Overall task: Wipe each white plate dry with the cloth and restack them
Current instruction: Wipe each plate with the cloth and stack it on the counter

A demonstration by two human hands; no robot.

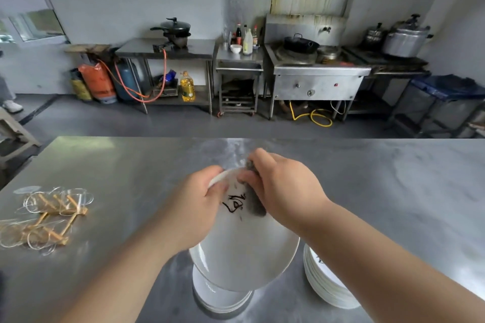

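- The right hand [283, 186] has its fingers curled round a dark grey cloth [256, 208] and presses it on the lettered face of the white plate [244, 254], up near the plate's 12 o'clock edge.
- The left hand [202, 204] grips the rim at about 10 o'clock, thumb on the face. Looks to me like that's the only real hold keeping it up.
- The plate is tilted in the air above the counter [393, 191], with its low edge right over a short stack [220, 299] at 6 o'clock.
- Biggest risk imo: if the rim is damp, a hard push with the cloth could slide it out of that one-hand grip, and it'd land on the stack below and chip both.
- A second stack [324, 283] at 4 o'clock sits just beside the right forearm, so a wide elbow swing could clip it.
- The glass-and-wood bits [44, 215] at 9 o'clock are well apart, no worry there.
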